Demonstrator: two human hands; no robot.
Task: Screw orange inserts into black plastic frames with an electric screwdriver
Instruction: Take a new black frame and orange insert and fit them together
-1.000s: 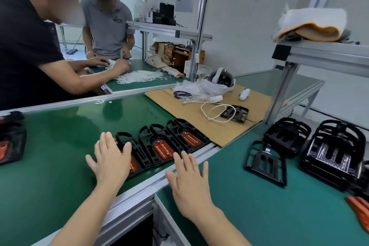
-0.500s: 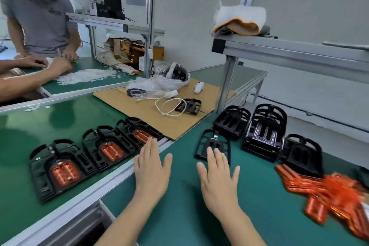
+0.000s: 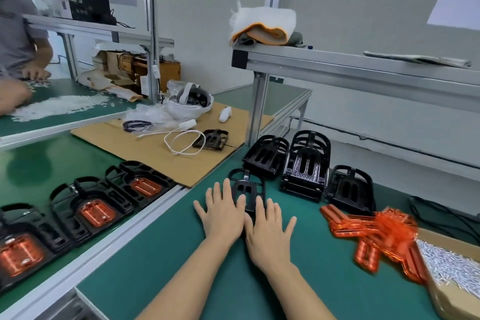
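Both hands lie flat, palms down, side by side on the green desk (image 3: 181, 267). The left hand (image 3: 223, 213) has its fingers straight and spread, its grip apart and closed on nothing; the fingertips reach the near left edge of a single black frame (image 3: 246, 187) lying flat on the desk. The right hand (image 3: 270, 234) is likewise spread with straight fingers, grip apart, and its fingertips cover the near end of the same frame. Whether the palms press on the frame or only on the mat cannot be told.

Beyond the frame, farther from the person, stand three stacks of black frames (image 3: 306, 163), close together in a row. To the right of the right hand, well apart from it, lies a heap of orange inserts (image 3: 374, 231), blurred; just beyond the heap is a cardboard box of small white parts (image 3: 446, 265), probably screws.

To the left, past an aluminium rail (image 3: 104, 249), an adjoining desk carries a row of assembled frames with orange inserts (image 3: 96, 213). Behind them a cardboard sheet (image 3: 155, 153) holds a white cable (image 3: 181, 143), a headset (image 3: 192, 99), plastic bags and another black frame. A raised shelf (image 3: 337, 65) above the stacks bears a folded cloth (image 3: 262, 26). At far left a second person's arm rests near a pile of white pieces (image 3: 59, 109).
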